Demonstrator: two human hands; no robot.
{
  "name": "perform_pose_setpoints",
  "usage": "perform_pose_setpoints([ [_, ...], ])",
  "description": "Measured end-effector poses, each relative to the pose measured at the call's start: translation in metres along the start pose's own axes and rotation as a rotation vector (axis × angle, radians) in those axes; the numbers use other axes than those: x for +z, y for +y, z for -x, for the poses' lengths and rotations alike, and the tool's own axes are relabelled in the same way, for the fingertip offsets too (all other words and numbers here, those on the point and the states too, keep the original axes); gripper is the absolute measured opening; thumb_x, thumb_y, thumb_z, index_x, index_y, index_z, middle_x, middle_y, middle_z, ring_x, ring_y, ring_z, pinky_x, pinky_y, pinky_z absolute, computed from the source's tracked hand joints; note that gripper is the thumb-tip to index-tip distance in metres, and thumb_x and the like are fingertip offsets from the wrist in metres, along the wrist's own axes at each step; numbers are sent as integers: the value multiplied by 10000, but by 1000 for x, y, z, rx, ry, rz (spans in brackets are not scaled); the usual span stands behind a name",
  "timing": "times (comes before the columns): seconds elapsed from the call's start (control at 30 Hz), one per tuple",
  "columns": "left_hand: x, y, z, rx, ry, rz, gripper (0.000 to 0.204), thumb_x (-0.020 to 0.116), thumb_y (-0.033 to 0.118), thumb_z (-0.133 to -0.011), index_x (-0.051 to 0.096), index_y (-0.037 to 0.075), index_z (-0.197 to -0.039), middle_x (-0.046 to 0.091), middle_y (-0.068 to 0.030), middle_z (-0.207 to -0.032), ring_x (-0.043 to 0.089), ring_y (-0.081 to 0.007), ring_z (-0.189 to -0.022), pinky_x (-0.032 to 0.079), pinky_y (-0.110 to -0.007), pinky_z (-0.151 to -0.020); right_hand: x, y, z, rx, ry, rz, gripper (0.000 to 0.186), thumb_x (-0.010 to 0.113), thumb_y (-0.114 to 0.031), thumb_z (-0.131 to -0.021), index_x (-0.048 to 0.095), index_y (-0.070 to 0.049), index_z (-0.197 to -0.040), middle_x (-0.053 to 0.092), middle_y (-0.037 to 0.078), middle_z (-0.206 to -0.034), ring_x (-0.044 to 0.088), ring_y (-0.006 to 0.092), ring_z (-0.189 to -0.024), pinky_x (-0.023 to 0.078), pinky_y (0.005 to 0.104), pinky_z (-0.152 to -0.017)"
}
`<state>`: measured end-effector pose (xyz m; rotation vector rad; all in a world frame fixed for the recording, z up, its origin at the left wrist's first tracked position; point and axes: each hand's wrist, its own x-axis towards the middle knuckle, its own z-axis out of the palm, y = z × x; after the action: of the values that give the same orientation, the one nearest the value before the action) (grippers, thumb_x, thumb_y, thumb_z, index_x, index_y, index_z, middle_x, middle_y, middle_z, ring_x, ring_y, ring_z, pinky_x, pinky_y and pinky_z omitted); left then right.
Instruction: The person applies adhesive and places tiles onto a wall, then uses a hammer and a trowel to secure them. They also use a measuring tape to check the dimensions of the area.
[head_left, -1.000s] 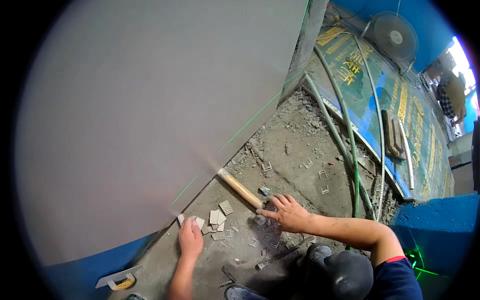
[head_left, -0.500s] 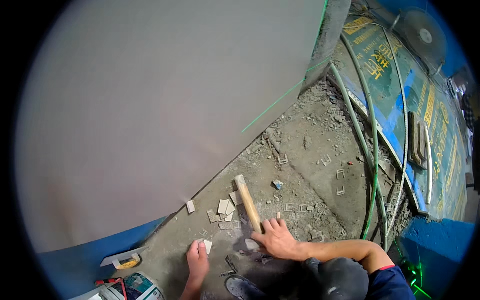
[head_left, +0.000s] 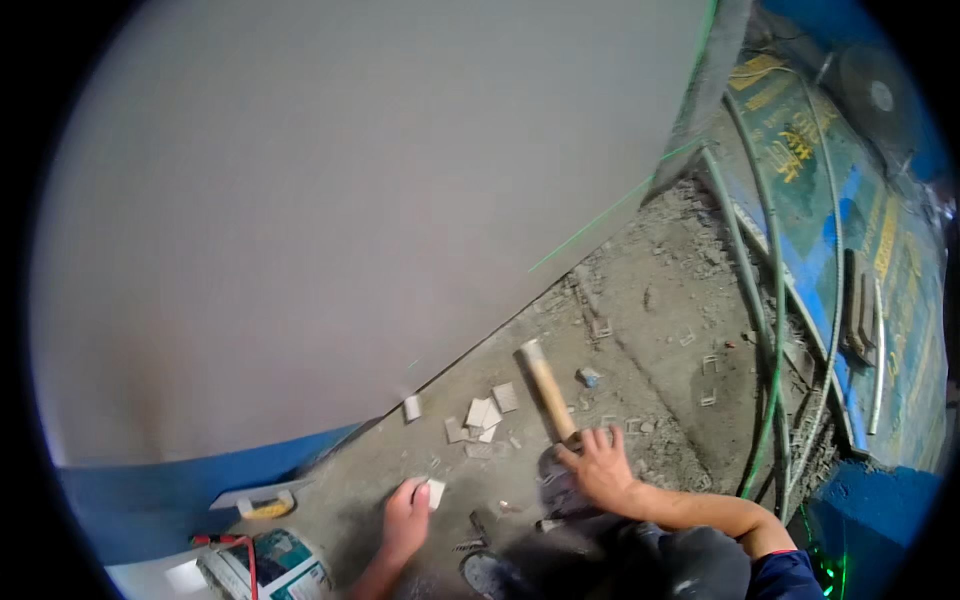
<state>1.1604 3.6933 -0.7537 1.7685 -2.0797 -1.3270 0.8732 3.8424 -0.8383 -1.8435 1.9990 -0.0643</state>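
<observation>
The left hand (head_left: 405, 518) has its grip closed in a pinch on a small pale tile piece (head_left: 436, 493), low over the dusty floor (head_left: 660, 340). I'd call that piece light and stiff, apt to chip at the corners, perhaps slick with dust, and best taken flat-side between thumb and fingers as it is. The right hand (head_left: 608, 478) lies at the near end of a wooden handle (head_left: 547, 385) that points off toward eleven o'clock; a blurred dark lump beside that hand may be its head, and I can't tell whether the grip is closed round it. The handle looks rigid and sturdy, with the weight likely at the dark end, so mid-shaft would give surer hold. At one o'clock from the left hand lies a cluster of tile scraps (head_left: 483, 413); at twelve, a lone tile block (head_left: 412, 408) sits by the foot of the grey wall (head_left: 350, 220), which closes off that side. A trowel (head_left: 266, 507) rests at nine o'clock, a bag (head_left: 285, 562) at eight. Between one and two o'clock from the right hand, green hoses (head_left: 778, 300) cross the way, with rubble along their edge.
</observation>
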Motion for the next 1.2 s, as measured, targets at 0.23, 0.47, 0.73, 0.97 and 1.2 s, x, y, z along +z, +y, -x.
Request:
perform_pose_setpoints([
  [0.23,13,53,-18,-114,-350,453,217,518,132,-1007,573,-67,-1076,679,-151,-974,699,-220,-874,589,-335,-727,-69,-37,-17,-81,-110,-1007,566,665,-409,-923,473,0,-1264,579,262,-1069,633,412,-940,511,463,-798],
  [0.47,90,84,-47,-188,-312,511,132,590,119,-980,589,-13,-968,658,-51,-822,581,-86,-682,460,-245,-577,-57,-27,-25,67,126,-965,610,715,-407,-882,484,51,-1211,579,275,-1043,622,423,-934,506,464,-777],
  [0.73,129,77,-53,-134,-411,432,139,633,137,-966,591,7,-990,668,-57,-867,641,-114,-770,525,-261,-701,-47,0,-15,158,-40,-950,400,585,-258,-930,501,57,-1161,543,321,-1143,596,488,-1010,500,521,-882],
  [0.97,129,80,-45,-23,-470,127,165,655,137,-949,588,-3,-1004,671,-58,-903,653,-109,-853,514,-265,-749,-21,0,-8,105,-38,-927,286,547,-198,-925,488,36,-1079,596,295,-1008,611,501,-891,516,541,-766],
  [1.2,113,78,-33,78,-538,220,344,676,157,-924,582,9,-1220,658,-138,-1151,654,-206,-1062,526,-343,-894,-33,10,-15,152,-128,-984,235,553,-158,-902,517,31,-1036,586,299,-960,599,486,-938,491,527,-811],
])
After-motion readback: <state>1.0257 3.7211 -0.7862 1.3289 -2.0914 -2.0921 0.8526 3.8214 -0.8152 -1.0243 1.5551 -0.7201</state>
